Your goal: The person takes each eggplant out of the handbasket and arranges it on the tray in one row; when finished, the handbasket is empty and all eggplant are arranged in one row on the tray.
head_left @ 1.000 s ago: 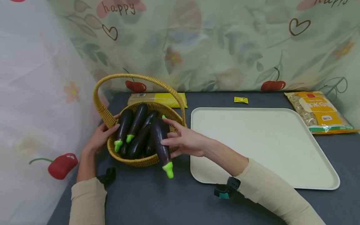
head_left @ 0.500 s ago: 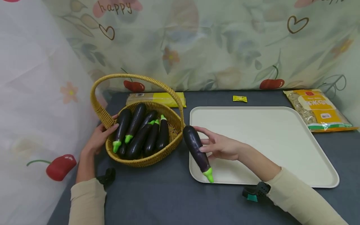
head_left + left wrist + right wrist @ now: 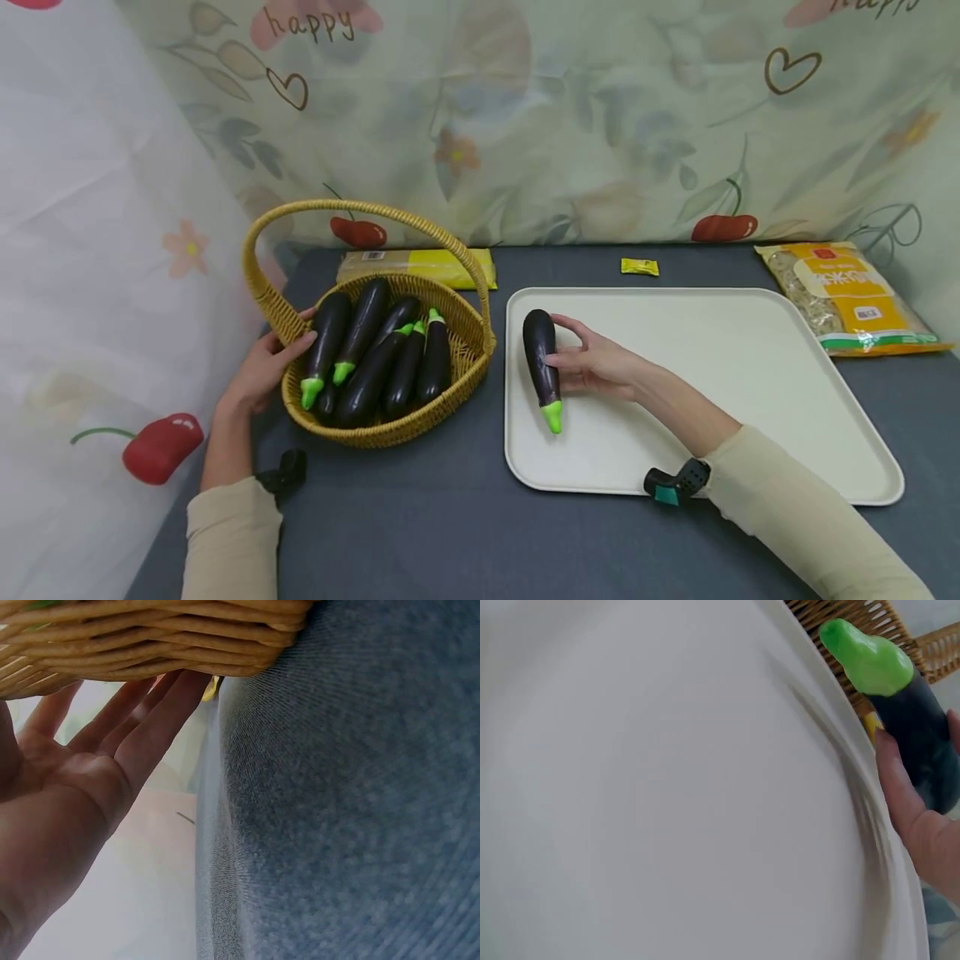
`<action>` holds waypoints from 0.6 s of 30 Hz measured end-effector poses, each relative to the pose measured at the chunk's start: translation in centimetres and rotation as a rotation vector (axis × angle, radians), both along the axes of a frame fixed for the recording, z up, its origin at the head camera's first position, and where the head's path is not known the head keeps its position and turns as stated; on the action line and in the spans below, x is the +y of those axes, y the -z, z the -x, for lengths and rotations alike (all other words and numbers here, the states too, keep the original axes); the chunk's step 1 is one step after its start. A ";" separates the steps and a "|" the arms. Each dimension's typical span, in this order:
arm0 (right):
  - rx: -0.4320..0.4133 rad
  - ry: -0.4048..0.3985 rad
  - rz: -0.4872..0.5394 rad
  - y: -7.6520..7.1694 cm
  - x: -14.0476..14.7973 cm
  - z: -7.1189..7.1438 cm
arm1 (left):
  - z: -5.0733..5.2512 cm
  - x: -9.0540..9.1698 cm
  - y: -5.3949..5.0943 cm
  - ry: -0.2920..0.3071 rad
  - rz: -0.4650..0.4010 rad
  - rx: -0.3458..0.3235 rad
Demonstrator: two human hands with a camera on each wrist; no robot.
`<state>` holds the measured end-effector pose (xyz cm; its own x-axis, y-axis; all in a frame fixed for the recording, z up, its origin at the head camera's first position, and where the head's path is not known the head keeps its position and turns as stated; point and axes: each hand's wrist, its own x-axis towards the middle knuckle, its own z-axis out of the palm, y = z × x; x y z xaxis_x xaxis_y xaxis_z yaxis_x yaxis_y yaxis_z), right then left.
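My right hand (image 3: 600,362) holds a dark purple eggplant (image 3: 540,354) by its side, over the left part of a white tray (image 3: 712,375). The bright green stem end points toward me; in the right wrist view the thumb lies along the eggplant (image 3: 922,739). Whether it touches the tray I cannot tell. At the left, my left hand (image 3: 258,371) grips a wicker basket (image 3: 390,433) with the thumb over the rim near the handle's foot. Its fingers (image 3: 161,724) lie against the outside of the weave. Several more eggplants (image 3: 375,371) lie in the basket.
Behind the basket lies a yellow-and-clear packet (image 3: 442,265). A small yellow sachet (image 3: 640,267) is behind the tray. An orange bag of grain (image 3: 847,296) lies at the tray's back right corner. The basket's tall handle (image 3: 375,208) arches over it.
The right hand has carried the eggplant from above the basket rightward to over the tray, then slightly farther back, turning it more upright in view. The left hand stays on the basket.
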<state>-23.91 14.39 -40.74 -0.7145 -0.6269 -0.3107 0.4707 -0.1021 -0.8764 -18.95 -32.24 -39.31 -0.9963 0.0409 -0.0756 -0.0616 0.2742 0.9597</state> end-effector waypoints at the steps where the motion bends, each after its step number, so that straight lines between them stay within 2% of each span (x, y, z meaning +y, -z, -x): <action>1: 0.003 0.018 -0.011 0.1 -0.2 0.2 | 0.1 -0.1 0.1 -0.001 0.003 -0.001; 9: 0.053 0.104 -0.120 0.2 -2.1 1.2 | 0.0 0.0 0.0 -0.005 0.014 -0.010; 15: 0.145 0.161 -0.307 -0.4 -3.5 1.0 | 0.0 0.0 0.0 -0.007 0.020 -0.001; 18: 0.171 0.182 -0.368 -0.7 -4.0 1.0 | 0.0 -0.1 0.0 -0.007 0.019 -0.001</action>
